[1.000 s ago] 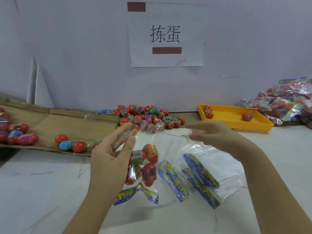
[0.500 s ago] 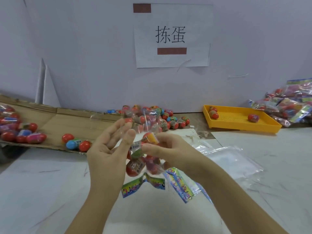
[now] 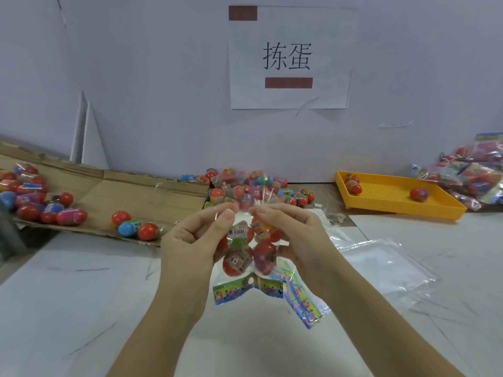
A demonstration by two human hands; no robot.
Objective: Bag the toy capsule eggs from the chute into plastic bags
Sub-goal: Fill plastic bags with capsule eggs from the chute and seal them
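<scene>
Sloping away left of the left hand [image 3: 190,242]: cardboard chute [image 3: 109,190], strewn with capsule eggs [image 3: 130,228]. Flat on the table right of the right hand [image 3: 298,240]: stack of empty plastic bags [image 3: 381,265]. Just beyond both hands: egg heap [image 3: 255,189]. Hanging between them, top pinched by curled fingers and thumbs of both: clear bag [image 3: 236,291] holding several eggs.

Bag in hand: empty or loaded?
Loaded. Several eggs show inside the clear bag; left hand and right hand pinch its top.
</scene>
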